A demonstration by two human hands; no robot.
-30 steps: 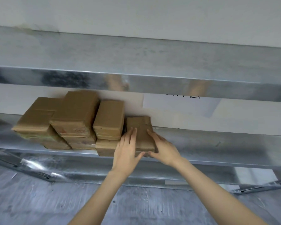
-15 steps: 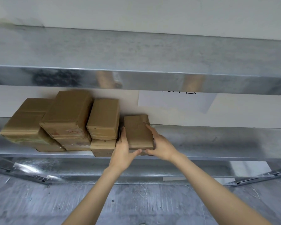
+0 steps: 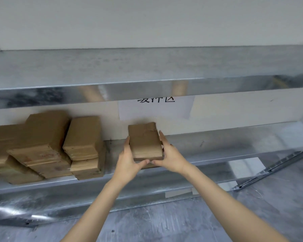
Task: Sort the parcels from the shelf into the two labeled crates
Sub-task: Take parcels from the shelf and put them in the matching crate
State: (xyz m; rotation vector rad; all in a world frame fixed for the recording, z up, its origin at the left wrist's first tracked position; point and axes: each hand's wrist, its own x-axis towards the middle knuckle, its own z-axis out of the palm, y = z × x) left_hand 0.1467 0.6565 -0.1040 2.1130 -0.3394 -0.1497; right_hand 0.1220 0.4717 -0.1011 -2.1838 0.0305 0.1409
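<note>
Hands first: our left hand (image 3: pixel 128 163) and right hand (image 3: pixel 170 158) clasp one brown parcel (image 3: pixel 144 142) between them, fingers along its sides, thumbs under its near edge. A moment ago it sat against the stack of parcels (image 3: pixel 47 145); now it is drawn clear to the right, above the shelf (image 3: pixel 217 147). We judge it ready for sorting, though the crates are out of view. Behind hangs a paper sign (image 3: pixel 156 109).

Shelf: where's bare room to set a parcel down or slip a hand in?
Widest bare stretch: shelf deck right of the held parcel, out to the right end. Narrow strip between the parcel stack and the left hand; a hand would probably pass. Crowded: left end, parcels piled two high.
</note>
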